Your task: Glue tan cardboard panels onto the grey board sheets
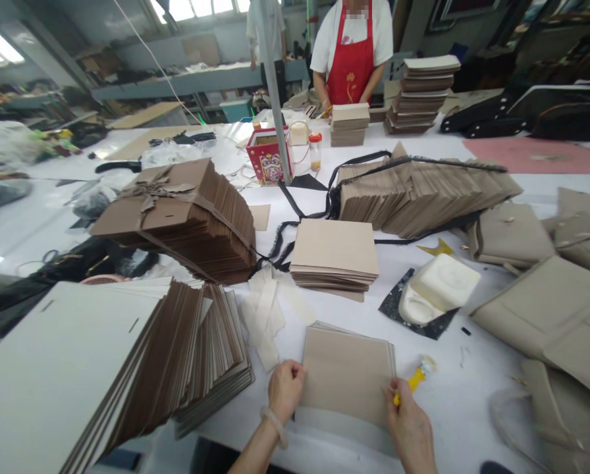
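A small pile of beige panels (348,368) lies at the near edge of the white table (453,395). My left hand (285,390) is curled, pinching the pile's left edge. My right hand (409,428) rests at the pile's right edge, closed around a yellow-handled glue brush (416,378) whose white tip points away to the right. Behind the pile stands a neat stack of beige panels (335,258). A white dish of glue (438,288) sits on a dark scrap to the right.
Fanned stacks of brown boards (127,368) fill the left; a tied bundle (186,214) and a strapped one (418,191) lie further back. Beige bag parts (552,316) lie at right. A person in a red apron (351,52) stands across the table by stacked boards.
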A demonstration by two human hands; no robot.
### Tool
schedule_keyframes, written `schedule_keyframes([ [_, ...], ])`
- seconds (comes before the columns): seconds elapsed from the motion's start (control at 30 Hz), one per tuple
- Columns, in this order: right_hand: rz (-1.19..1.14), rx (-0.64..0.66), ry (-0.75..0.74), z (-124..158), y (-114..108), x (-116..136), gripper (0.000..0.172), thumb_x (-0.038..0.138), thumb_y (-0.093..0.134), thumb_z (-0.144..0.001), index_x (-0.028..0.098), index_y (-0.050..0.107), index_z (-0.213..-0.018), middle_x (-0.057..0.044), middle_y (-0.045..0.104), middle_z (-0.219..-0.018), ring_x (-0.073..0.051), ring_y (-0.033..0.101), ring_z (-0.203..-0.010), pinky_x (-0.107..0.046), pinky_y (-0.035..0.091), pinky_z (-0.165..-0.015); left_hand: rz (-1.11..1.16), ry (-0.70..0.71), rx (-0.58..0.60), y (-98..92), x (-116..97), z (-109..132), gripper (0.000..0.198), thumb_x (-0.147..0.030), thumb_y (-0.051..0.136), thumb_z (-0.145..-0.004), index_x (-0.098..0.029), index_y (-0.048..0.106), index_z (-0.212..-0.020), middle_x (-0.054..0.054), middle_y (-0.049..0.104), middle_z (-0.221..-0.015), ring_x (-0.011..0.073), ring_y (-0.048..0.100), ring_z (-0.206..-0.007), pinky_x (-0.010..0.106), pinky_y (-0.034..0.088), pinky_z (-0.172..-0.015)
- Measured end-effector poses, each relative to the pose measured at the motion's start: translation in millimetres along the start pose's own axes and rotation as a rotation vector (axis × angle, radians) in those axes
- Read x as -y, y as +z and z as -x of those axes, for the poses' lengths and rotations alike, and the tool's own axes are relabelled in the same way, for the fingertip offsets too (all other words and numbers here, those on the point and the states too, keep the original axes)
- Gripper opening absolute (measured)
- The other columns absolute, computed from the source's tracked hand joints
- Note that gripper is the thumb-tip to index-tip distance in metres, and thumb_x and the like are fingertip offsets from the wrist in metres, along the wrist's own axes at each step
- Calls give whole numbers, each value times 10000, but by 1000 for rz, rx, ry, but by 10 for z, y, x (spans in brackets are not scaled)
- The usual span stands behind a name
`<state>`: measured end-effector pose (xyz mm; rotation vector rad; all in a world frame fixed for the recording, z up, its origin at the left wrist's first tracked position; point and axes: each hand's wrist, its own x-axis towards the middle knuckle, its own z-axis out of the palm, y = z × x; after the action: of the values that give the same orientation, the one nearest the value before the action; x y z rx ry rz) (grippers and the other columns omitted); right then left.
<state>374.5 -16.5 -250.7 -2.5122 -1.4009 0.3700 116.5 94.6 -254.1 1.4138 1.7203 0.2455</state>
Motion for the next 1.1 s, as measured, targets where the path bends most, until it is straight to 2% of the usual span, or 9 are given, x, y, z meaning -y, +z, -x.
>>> schedule_keyframes([
  [0.27,-44,-94,-101,43,21,33,314,399,247,-993,216,502,-979,-27,640,-656,-219,641,-566,-280,382,-501,-28,43,84,-17,32,-34,283,-348,478,-884,-172,694,-834,60,737,-842,221,666,-841,277,423,-737],
  [0.63,-49,-141,-98,62,20,73,227,296,296,-972,213,507,-965,-18,638,-657,-205,631,-572,-264,354,-495,-18,71,146,8,117,-128,314,-382,449,-862,-182,688,-822,59,740,-847,240,674,-859,283,440,-738],
  [0.9,-58,-129,-94,61,-6,81,234,273,313,-959,206,537,-973,-25,652,-671,-200,644,-589,-258,370,-509,-31,75,146,5,109,-110,309,-357,442,-894,-174,684,-841,52,738,-842,226,674,-848,275,434,-727],
  [1.1,-25,-104,-107,61,-41,91,279,331,267,-980,213,520,-986,-44,682,-730,-213,666,-631,-269,399,-524,-100,95,95,-3,43,-77,251,-288,473,-898,-161,681,-839,51,727,-833,199,661,-820,261,418,-715],
])
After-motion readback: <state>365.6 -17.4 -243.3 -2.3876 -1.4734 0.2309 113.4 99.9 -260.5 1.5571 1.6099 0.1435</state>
